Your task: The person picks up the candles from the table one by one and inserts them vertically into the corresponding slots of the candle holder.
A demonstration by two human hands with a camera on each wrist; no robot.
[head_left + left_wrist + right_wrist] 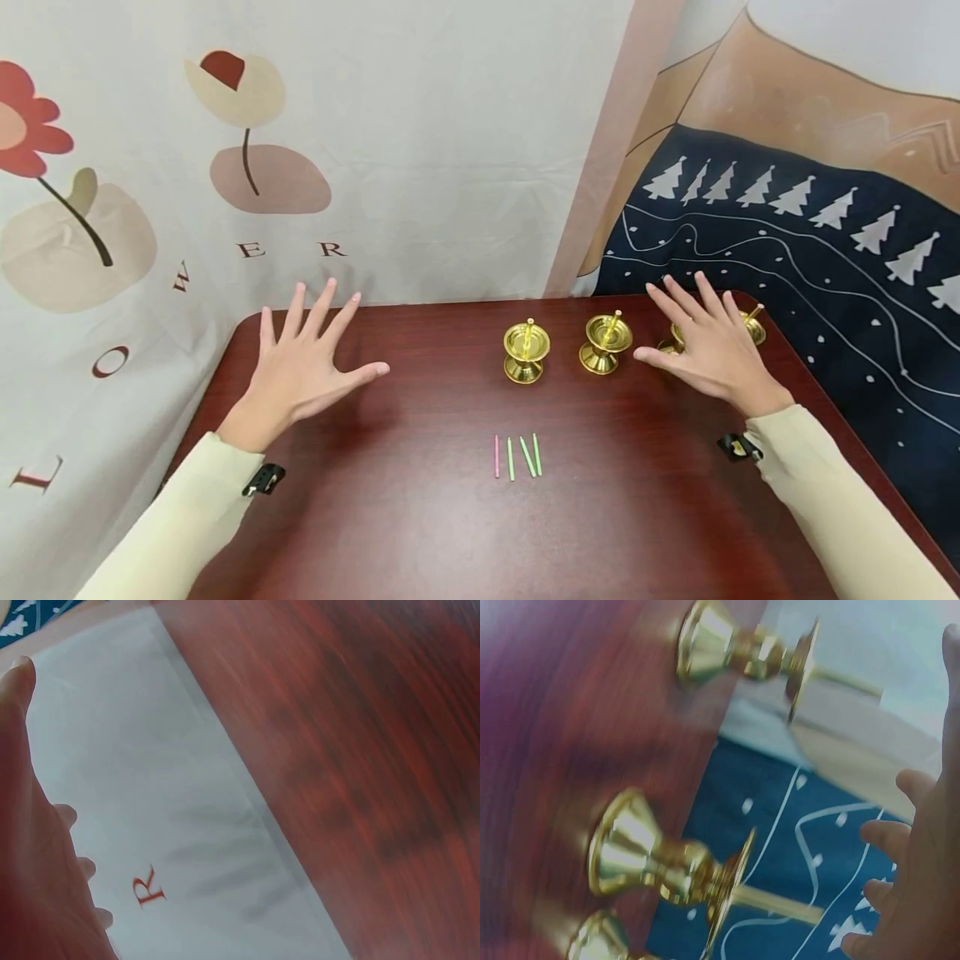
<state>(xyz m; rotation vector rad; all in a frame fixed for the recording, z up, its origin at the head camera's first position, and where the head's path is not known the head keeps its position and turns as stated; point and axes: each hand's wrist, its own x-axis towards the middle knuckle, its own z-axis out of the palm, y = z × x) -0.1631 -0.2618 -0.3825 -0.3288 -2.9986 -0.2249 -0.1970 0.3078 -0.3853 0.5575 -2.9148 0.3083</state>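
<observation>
My left hand [303, 367] is held over the left side of the dark red table, fingers spread and holding nothing. Over the right side my right hand [712, 350] is spread too, its palm facing down. Partly hidden behind it stand brass candle holders [755, 332]. To its left are a brass candle holder [599, 357] and another brass holder [523, 367], each with a thin yellow candle upright in its cup. Between the hands lie one pink candle stick [497, 457] and several green candle sticks [512, 460], side by side.
The dark red wooden table [420, 533] meets a white cloth backdrop [450, 167] with flower prints and letters. At the right hangs a dark blue cloth [750, 225] with white trees. A black strap [264, 480] is on the left wrist.
</observation>
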